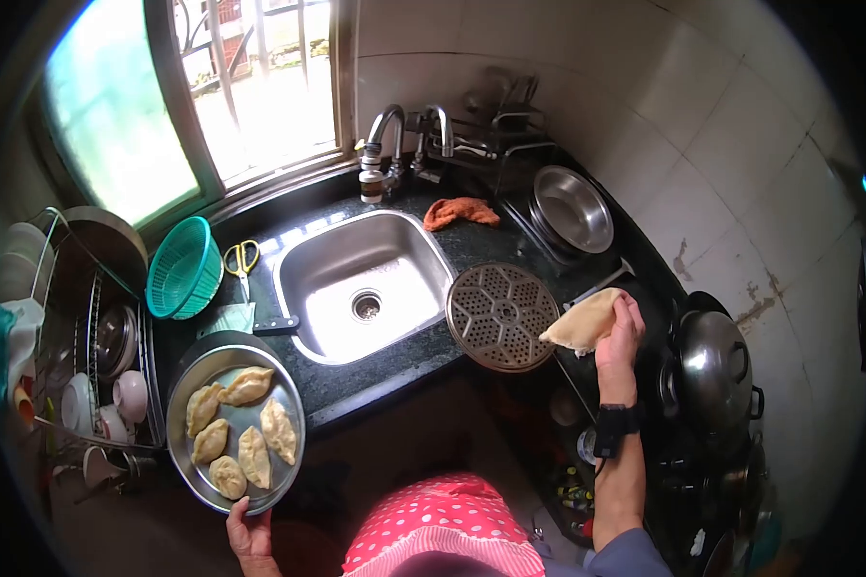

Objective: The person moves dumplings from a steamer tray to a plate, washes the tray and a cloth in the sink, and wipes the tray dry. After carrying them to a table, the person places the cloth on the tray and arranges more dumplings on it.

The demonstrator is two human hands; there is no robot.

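My left hand (pixel 250 539) grips the near rim of a round metal plate (pixel 294 468) at the lower left. Several pale folded dumplings (pixel 254 457) lie on this plate. At the right, my right hand (pixel 623 337) is closed on one pale dumpling (pixel 584 322), held by its right end. That dumpling is above the stove side of the counter, just right of a round perforated metal steamer plate (pixel 502 315). No food lies on the perforated plate.
A steel sink (pixel 364 279) is in the middle, with taps (pixel 391 144) behind. Around it are a green basket (pixel 185 267), yellow-handled scissors (pixel 242 258), a knife (pixel 276 326), an orange cloth (pixel 461 212) and steel bowls (pixel 573 210). A lidded pot (pixel 714 370) stands right.
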